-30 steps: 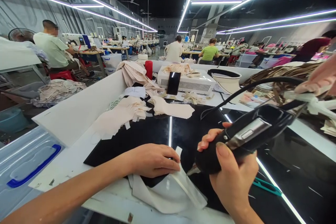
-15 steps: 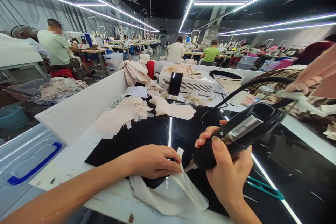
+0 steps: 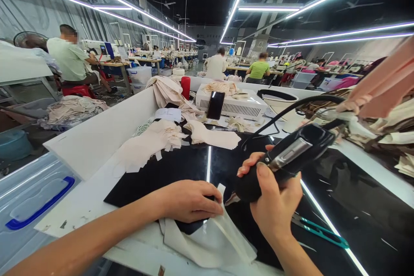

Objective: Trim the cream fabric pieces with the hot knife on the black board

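My left hand [image 3: 192, 200] is closed on the upper edge of a pale fabric piece [image 3: 210, 241], which hangs over the front edge of the black work surface [image 3: 145, 177]. To its right, my right hand [image 3: 274, 194] grips a black corded tool [image 3: 287, 153]; its rounded end points toward the fabric, with a small gap between them. A cable runs from the tool's upper end. Teal-handled snips [image 3: 323, 233] lie on the black surface beside my right wrist. Stacked pale fabric pieces [image 3: 152, 142] rest beyond my left hand.
At the back stand a white vented box [image 3: 233, 102], a phone [image 3: 215, 105] and a red cone [image 3: 185, 88]. Pink cloth [image 3: 381, 82] hangs at the right above fabric piles. A blue-handled plastic bin [image 3: 35, 207] is at the left. People sit at machines farther off.
My right hand and the black tool have moved slightly left. More of the teal snips shows. My left hand keeps its place on the fabric.
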Available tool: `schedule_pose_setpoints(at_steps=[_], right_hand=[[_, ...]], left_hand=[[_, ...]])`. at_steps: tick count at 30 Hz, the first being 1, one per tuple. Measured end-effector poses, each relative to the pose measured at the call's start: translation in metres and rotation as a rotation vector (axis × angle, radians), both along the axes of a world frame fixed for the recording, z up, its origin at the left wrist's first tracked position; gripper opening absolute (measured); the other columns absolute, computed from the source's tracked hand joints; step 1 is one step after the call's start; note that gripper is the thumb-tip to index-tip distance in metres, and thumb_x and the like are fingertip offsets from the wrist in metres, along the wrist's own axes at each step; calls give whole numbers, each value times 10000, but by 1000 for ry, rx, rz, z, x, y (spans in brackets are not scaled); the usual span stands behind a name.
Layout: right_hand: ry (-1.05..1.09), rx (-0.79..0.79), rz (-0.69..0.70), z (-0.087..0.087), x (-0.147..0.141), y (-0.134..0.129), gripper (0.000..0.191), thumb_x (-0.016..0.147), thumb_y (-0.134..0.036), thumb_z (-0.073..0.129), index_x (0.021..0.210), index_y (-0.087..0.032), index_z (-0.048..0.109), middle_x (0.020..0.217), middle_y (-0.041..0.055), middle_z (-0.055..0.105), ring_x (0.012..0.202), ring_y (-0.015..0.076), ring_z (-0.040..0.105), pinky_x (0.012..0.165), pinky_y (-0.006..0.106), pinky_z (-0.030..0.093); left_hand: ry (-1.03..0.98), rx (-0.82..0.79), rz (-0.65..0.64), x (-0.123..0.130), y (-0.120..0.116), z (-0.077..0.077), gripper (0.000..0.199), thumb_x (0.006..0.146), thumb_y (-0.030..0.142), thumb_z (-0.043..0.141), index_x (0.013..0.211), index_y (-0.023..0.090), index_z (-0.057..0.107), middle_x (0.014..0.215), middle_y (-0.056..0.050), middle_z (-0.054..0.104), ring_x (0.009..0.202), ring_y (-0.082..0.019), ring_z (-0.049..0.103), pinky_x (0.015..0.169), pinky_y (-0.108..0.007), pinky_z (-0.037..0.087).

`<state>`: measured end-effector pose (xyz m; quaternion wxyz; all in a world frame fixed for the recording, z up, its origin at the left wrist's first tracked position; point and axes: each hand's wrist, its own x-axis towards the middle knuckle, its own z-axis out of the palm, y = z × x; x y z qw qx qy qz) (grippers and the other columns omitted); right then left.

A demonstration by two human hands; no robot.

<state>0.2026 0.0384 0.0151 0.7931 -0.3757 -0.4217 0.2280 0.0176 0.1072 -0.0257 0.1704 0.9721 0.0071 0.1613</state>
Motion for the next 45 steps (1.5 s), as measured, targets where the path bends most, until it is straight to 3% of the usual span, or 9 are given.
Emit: schedule_pose_setpoints(at_steps=[12, 19, 24, 29, 33, 36, 40, 42, 45], right_hand=[[-33, 17, 16, -5, -1, 6, 260, 911, -343, 756, 1104, -286, 591, 849, -48, 664, 656, 130, 621, 641, 303, 545], [-173, -41, -86, 5, 25, -1, 288, 877, -433, 777, 1005, -284, 568, 904, -18, 666, 705, 158, 637, 694, 339, 575], [-319, -167, -148, 10, 53, -16, 385, 911, -529, 709, 1180, -315, 536, 1143, 26, 684, 961, 231, 685, 926, 455, 583], [-550, -321, -175, 9, 78, -30, 563, 943, -607, 615, 1392, -300, 471, 1356, 78, 653, 1220, 279, 650, 1081, 497, 530], [-871, -400, -151, -9, 117, -50, 598, 975, -608, 562, 1489, -321, 459, 1454, 78, 626, 1286, 296, 642, 1072, 483, 563], [-1125, -508, -219, -38, 164, -68, 621, 953, -646, 582, 1479, -320, 533, 1431, 98, 657, 1299, 335, 647, 1072, 513, 569], [-1379, -575, -193, -79, 220, -82, 663, 919, -662, 625, 1444, -258, 618, 1394, 140, 692, 1280, 378, 659, 1084, 576, 545], [-1426, -586, -180, -92, 233, -85, 576, 945, -631, 606, 1364, -245, 689, 1343, 150, 716, 1213, 367, 699, 1032, 545, 577], [-1427, -577, -150, -96, 232, -85, 419, 1015, -524, 536, 1269, -260, 738, 1236, 129, 740, 1062, 305, 746, 939, 469, 607]], left_hand=[[9, -28, 15, -1, -2, 2, 259, 1085, 249, 496, 1224, 213, 711, 1241, -106, 692, 1164, -226, 650, 1014, -290, 506], [2, -74, 86, 0, -4, 11, 242, 1094, 265, 500, 1155, 192, 723, 1171, -83, 704, 1071, -194, 667, 983, -272, 511], [-30, 16, 206, 14, -19, 15, 259, 1105, 269, 484, 1020, 171, 708, 1021, -52, 697, 954, -181, 657, 949, -303, 510], [15, 116, 231, 32, -44, 10, 88, 986, 231, 710, 1039, 169, 678, 1072, -38, 683, 982, -194, 663, 925, -312, 529], [98, 221, 293, 39, -53, 5, 146, 924, 187, 779, 946, 168, 636, 1021, -21, 657, 960, -187, 657, 897, -300, 537], [125, 325, 310, 40, -53, 2, 230, 905, 222, 813, 878, 174, 589, 950, 0, 632, 901, -175, 645, 851, -287, 533], [123, 587, 285, 41, -53, -3, 186, 930, 143, 732, 859, 169, 561, 859, -9, 600, 790, -192, 617, 740, -321, 512], [126, 658, 282, 42, -53, -5, 173, 934, 92, 667, 841, 175, 547, 787, -3, 575, 698, -188, 589, 667, -327, 480], [174, 606, 335, 44, -53, -3, 181, 971, 175, 675, 848, 186, 542, 755, 7, 588, 647, -181, 586, 611, -316, 431]])
